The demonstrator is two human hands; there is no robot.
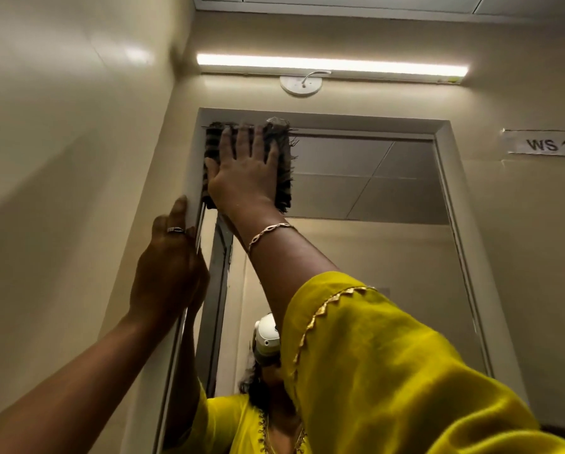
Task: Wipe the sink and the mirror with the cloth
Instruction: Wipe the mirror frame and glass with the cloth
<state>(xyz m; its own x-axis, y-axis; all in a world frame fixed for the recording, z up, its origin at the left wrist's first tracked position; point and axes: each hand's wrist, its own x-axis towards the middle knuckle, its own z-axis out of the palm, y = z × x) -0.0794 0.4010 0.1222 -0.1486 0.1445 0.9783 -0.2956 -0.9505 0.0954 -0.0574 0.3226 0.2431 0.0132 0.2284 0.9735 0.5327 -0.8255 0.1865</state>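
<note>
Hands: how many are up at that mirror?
2. The right hand presses the dark striped cloth flat on the white-framed mirror, upper left corner; the left hand rests on its left edge, lower down.

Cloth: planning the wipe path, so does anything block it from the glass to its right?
Nothing visible does. The right hand presses the cloth into the top left corner of the mirror; glass to its right shows only reflections.

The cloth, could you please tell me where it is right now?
In the head view the cloth lies in the top left corner of the mirror, pressed flat under the right hand, with the left hand on the frame just below.
</note>
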